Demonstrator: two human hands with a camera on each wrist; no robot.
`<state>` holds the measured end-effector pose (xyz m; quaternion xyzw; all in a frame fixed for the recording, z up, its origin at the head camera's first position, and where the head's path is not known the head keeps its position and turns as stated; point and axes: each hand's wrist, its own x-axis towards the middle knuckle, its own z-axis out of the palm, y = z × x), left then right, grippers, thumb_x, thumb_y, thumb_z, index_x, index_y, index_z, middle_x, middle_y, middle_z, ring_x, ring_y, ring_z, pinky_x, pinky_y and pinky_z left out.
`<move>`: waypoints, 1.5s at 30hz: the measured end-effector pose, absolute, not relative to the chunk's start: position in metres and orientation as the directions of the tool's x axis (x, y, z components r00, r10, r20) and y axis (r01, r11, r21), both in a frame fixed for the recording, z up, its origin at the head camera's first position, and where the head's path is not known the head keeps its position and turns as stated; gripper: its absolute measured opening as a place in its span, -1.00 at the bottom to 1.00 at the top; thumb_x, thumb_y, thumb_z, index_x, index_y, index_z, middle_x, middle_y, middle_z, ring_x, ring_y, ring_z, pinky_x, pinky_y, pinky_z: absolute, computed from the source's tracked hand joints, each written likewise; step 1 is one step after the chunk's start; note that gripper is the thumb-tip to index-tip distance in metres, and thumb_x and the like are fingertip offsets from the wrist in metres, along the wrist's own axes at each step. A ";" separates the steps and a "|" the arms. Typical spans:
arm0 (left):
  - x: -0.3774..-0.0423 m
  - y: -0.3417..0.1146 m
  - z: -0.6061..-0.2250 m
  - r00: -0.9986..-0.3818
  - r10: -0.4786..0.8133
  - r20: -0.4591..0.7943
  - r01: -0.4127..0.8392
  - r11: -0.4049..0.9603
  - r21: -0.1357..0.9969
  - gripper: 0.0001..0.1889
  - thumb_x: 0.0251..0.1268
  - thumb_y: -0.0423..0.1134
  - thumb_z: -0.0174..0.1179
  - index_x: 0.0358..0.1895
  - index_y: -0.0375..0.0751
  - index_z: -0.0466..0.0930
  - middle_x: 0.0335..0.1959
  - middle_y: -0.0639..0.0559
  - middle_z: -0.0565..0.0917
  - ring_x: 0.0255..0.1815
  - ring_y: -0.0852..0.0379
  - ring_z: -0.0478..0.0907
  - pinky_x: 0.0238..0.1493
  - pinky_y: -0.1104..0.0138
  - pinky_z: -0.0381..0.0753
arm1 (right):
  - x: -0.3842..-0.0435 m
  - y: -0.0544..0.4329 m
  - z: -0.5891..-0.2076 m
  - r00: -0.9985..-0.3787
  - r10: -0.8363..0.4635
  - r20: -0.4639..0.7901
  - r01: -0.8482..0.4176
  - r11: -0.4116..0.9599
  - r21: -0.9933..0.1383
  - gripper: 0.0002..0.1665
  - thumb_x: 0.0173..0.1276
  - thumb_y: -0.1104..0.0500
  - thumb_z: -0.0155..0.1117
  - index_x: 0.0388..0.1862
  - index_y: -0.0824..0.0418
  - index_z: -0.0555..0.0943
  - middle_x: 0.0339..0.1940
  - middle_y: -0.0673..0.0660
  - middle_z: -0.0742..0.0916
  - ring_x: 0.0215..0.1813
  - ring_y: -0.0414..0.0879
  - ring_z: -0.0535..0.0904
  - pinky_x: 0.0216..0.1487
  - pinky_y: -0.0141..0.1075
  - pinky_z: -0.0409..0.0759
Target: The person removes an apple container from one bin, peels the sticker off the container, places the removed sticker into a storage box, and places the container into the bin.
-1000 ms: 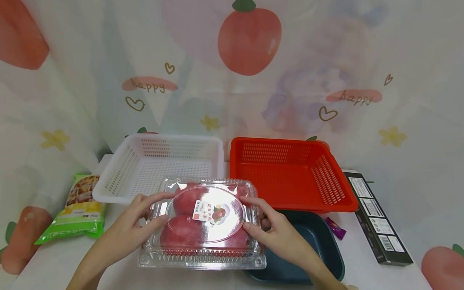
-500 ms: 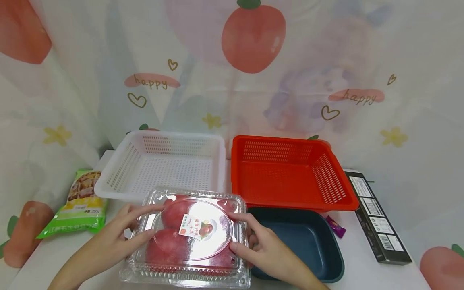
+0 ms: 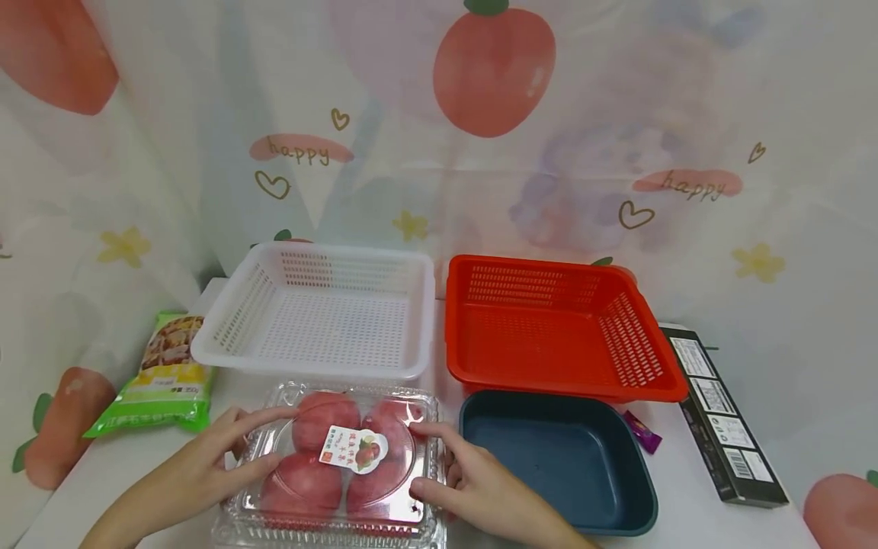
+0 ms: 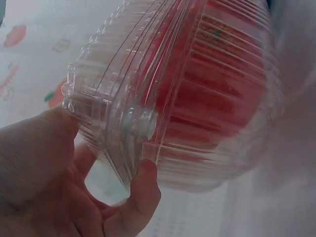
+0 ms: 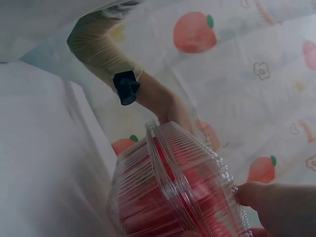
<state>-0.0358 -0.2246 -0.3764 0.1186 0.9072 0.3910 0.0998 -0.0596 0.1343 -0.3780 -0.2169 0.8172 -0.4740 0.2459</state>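
Observation:
A clear plastic clamshell box of red, apple-like fruits is at the front, left of centre, in the head view. A white label sits on its lid. My left hand grips the box's left side, thumb and index finger over the lid's edge. On the opposite side, my right hand grips it, with thumb and index finger on the lid. In the left wrist view, the left hand's fingers curl under the box's rim. The right wrist view shows the right thumb against the ridged lid edge.
Behind the box stands a white basket, with a red basket to its right. A dark blue tub stands right of the right hand. A green snack bag lies left; a small purple packet and a black box lie right.
Both hands have brought the clamshell box left and toward the front, away from over the white basket's edge. More of the dark blue tub now shows. The view has shifted slightly.

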 end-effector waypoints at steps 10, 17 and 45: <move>-0.048 -0.247 -0.408 -0.924 0.380 -0.040 0.210 0.593 0.778 -0.44 0.34 -0.09 0.20 0.39 0.14 0.31 -0.27 0.02 0.37 -0.28 0.35 0.31 -0.38 0.46 0.42 | -0.071 0.117 -0.401 -0.755 -0.628 -0.190 -0.121 0.418 -0.900 -0.34 0.32 -0.15 0.26 0.36 -0.32 0.28 -0.41 -0.06 0.63 -0.46 -0.27 0.55 -0.43 -0.43 0.49; -0.047 -0.256 -0.420 -0.907 0.422 -0.003 0.257 0.557 0.790 -0.42 0.36 -0.17 0.17 0.42 0.12 0.26 -0.37 0.02 0.28 -0.36 0.36 0.29 -0.47 0.45 0.35 | -0.072 0.108 -0.418 -0.722 -0.669 -0.176 -0.083 0.336 -0.938 -0.35 0.34 -0.05 0.28 0.37 -0.21 0.29 -0.31 -0.07 0.64 -0.39 -0.32 0.56 -0.29 -0.44 0.54; -0.069 -0.289 -0.433 -0.842 0.468 -0.269 0.022 0.528 0.849 -0.35 0.47 -0.18 0.02 0.54 0.06 0.00 -0.19 -0.05 0.32 -0.22 0.22 0.32 -0.48 0.36 0.34 | -0.087 0.083 -0.421 -0.659 -0.697 -0.284 0.059 0.328 -0.943 -0.30 0.32 -0.06 0.29 0.39 -0.34 0.25 0.15 -0.09 0.58 -0.11 -0.20 0.60 -0.06 -0.30 0.68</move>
